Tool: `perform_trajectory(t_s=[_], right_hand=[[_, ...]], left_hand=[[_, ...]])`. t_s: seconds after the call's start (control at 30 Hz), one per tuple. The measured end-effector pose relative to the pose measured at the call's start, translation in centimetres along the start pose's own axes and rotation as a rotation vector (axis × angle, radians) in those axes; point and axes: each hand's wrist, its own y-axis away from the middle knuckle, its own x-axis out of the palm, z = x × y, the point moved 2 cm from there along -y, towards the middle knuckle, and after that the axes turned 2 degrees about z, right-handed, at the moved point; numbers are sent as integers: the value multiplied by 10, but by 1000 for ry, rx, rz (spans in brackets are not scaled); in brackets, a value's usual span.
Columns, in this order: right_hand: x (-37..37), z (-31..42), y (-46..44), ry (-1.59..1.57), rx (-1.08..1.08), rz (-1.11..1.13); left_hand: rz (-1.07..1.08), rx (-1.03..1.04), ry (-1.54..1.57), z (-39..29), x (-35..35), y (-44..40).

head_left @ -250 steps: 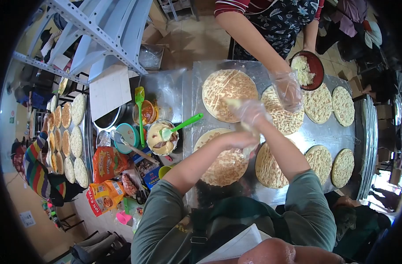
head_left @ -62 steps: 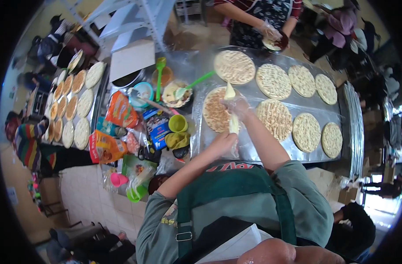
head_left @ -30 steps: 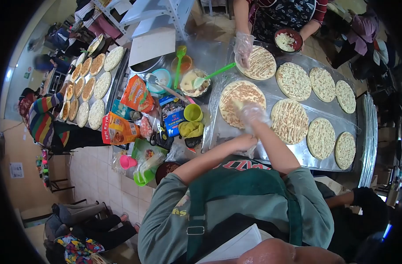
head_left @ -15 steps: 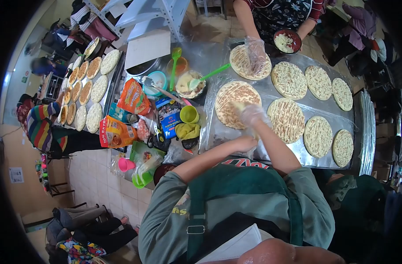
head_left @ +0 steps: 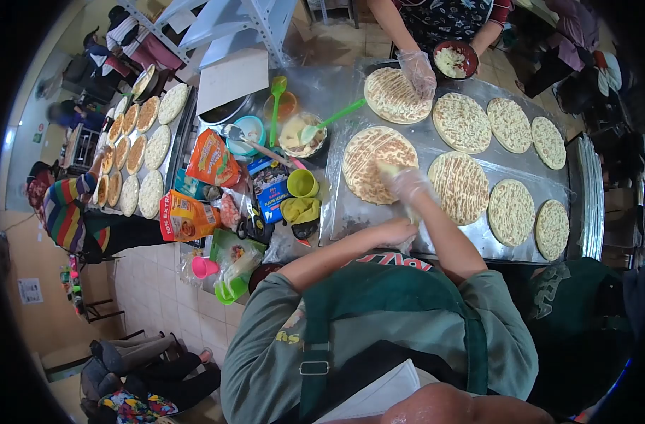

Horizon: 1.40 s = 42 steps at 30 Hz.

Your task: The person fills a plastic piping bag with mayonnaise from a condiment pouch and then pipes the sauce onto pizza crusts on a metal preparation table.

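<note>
My right hand (head_left: 410, 186), in a clear plastic glove, is closed round a piping bag (head_left: 387, 169) with pale filling. The bag's tip points down over a round flatbread (head_left: 368, 159) striped with pale sauce over brown topping. Below, my left hand (head_left: 395, 232) is closed at the tail of the bag, its fingertips partly hidden by my right forearm. To the right lies another striped round (head_left: 458, 187). Across the table, a co-worker's gloved hand (head_left: 418, 74) is over a further round (head_left: 391, 95); their other hand holds a bowl (head_left: 456, 60) of grated white topping.
Several topped rounds (head_left: 511, 212) cover the metal table to the right. On the left stand an orange pouch (head_left: 190, 215), a green cup (head_left: 302, 184), a blue packet (head_left: 269, 189) and a bowl with a green spatula (head_left: 302, 136). More rounds (head_left: 153, 147) lie on a far-left table.
My right hand and the bag have shifted slightly over the same round. The co-worker's gloved hand has moved up and right, toward the round's edge. The view has tilted a little.
</note>
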Motion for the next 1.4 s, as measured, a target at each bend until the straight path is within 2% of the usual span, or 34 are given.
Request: perform_trajectory(t_s=[0.03,0.13,0.2,0.23,0.3,0.37,0.4,0.47,0.5,0.53,0.57,0.6,0.67,0.7,0.73,0.77,0.8,0.83,0.87,0.9,0.93,1.0,1.07,1.1,1.13,1.17,1.23,1.3,1.33,1.4], right_hand=[[-12,-12,-4,-34,128,-68],[-33,-31,0,-84,90,-63],[-24,-30,0,-261,120,-44],[-14,-19,3,-182,143,-32],[3,8,21,56,-266,-23],[19,19,32,39,-256,14],[24,19,33,31,-253,52],[25,5,20,110,-186,95],[16,-7,14,-59,-36,0],[10,-21,10,-230,115,-92],[4,-38,4,-381,135,-79],[-2,-50,0,-532,156,-66],[0,-59,-6,-458,156,-89],[0,-61,-7,-386,156,-114],[-4,-48,3,-385,158,-110],[-12,-20,23,-286,83,-16],[-12,-4,37,-188,7,77],[12,-9,33,-190,6,82],[48,-14,21,-82,-167,-20],[66,-17,14,29,-339,-124],[53,-16,17,30,-339,-122],[3,-17,28,-512,121,14],[-16,-34,22,-726,243,-46],[-4,-55,8,-845,199,-119],[11,-71,-5,-963,152,-194],[7,-68,-2,-968,150,-197],[0,-47,18,-601,106,-133],[36,-40,19,-506,45,-40],[34,-26,30,-519,50,-29],[28,-6,49,-239,-32,30]], left_hand=[[3,-49,86,-1,-2,-4],[-75,-101,215,-8,-7,-7],[-76,-44,96,-10,-3,-8],[-7,-46,109,-6,4,-10],[70,-57,122,3,17,-9],[-14,113,-87,6,22,-5],[-11,113,-88,9,22,-7],[52,222,-149,13,20,-11],[49,224,-149,5,17,-10],[55,92,-34,-4,14,-8],[61,-39,80,-9,11,-7],[60,-37,81,-10,8,-9],[-36,-29,174,-8,4,-12],[-35,-28,177,-9,4,-10],[53,-13,90,-13,7,-7],[141,1,3,-14,9,-4],[141,-2,7,-1,18,-10],[101,197,-3,16,31,-20],[58,398,-15,24,37,-25],[57,397,-14,15,31,-19],[119,329,-102,-3,21,-7],[181,260,-188,-19,15,0],[50,11,137,-19,11,0],[-58,-42,240,-24,8,3],[-59,-42,234,-23,8,4],[-34,-62,256,-21,7,4],[-6,-89,276,-17,6,5],[274,88,-30,-14,13,6],[282,73,-25,-7,17,3],[306,224,-217,5,26,-3]])
